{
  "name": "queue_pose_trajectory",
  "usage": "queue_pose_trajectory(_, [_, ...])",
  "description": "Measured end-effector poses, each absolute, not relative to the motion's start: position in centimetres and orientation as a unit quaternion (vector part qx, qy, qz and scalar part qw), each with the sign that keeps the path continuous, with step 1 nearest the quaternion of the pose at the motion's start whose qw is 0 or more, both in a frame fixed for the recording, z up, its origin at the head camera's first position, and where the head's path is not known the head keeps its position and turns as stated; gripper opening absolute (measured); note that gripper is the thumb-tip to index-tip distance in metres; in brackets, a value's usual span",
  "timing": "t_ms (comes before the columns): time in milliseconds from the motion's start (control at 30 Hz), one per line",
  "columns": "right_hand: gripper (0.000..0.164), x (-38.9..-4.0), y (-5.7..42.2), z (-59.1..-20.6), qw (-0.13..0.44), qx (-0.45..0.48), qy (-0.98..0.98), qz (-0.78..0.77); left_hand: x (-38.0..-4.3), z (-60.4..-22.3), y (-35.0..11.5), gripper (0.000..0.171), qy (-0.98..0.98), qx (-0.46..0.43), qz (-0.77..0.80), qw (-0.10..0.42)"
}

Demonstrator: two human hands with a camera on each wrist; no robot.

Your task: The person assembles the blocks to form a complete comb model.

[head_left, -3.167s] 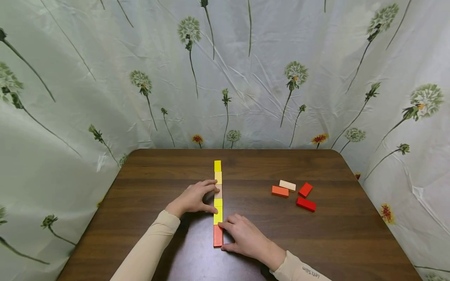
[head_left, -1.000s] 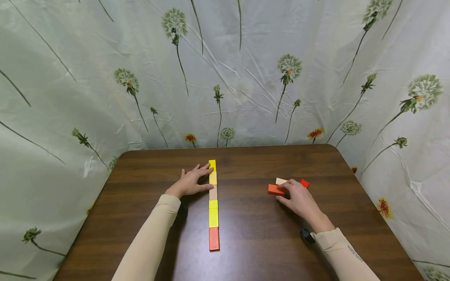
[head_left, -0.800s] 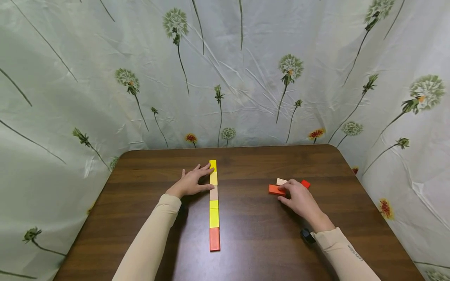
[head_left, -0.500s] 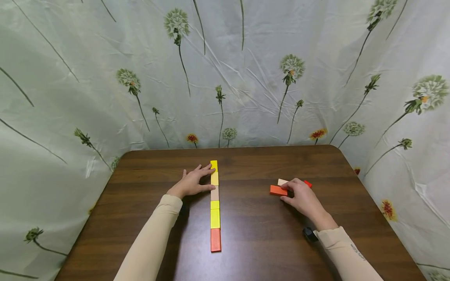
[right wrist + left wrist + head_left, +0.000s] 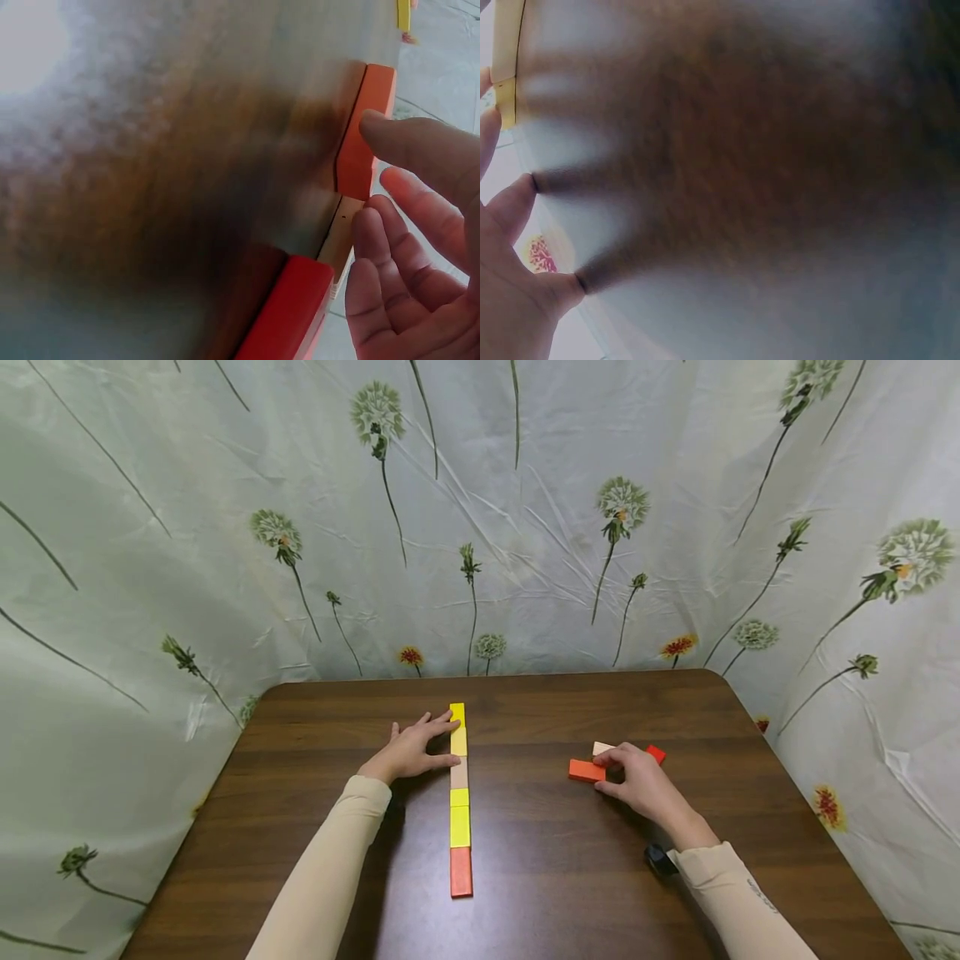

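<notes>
1. Ending the row of blocks [image 5: 460,827] at the near side, a salmon-red block [image 5: 461,872] lies flat on the worktop [image 5: 525,893].
2. Well to the row's right, the orange block [image 5: 586,770] has slid a little toward the row since half a second ago.
3. It sits in the right hand [image 5: 641,789], whose grip is narrowed to a pinch: thumb and index finger at the end away from the row.
4. From the row's left, the left hand [image 5: 408,752] reaches with spread fingers, touching its far yellow block [image 5: 460,710] and, by thumb, its beige block [image 5: 459,777]; that grip encloses nothing, as before.
5. Farther right of the row lie a pale block [image 5: 602,748] and a red block [image 5: 657,753].
6. Behind the row hangs a flowered curtain [image 5: 525,602].
</notes>
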State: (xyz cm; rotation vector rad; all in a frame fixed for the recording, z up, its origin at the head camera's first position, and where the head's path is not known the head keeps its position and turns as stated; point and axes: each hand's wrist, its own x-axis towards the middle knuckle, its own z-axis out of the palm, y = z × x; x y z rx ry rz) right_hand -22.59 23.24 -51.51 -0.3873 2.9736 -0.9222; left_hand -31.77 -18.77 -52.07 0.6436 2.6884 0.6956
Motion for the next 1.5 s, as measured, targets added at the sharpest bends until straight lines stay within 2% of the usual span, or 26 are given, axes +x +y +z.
queue_pose_trajectory(233, [0.035,-23.4,22.8,-51.4,0.032,-0.115,0.947,-0.297,-31.5,-52.1,-19.3,0.079,0.934,0.215,0.242,0.150])
queue_pose_trajectory(533, [0.024,-24.7,21.9,-51.1,0.049,-0.120,0.944,-0.305,-31.2,-51.9,-19.3,0.079,0.931,0.220,0.251,0.145])
queue_pose_trajectory(1067, [0.025,-32.0,18.0,-50.9,0.048,-0.136,0.933,-0.331,-31.3,-52.2,-18.8,0.080,0.933,0.211,0.254,0.145])
queue_pose_trajectory(1500, [0.026,-35.3,15.2,-50.8,0.035,-0.135,0.934,-0.328,-31.2,-52.1,-18.7,0.078,0.935,0.202,0.255,0.141])
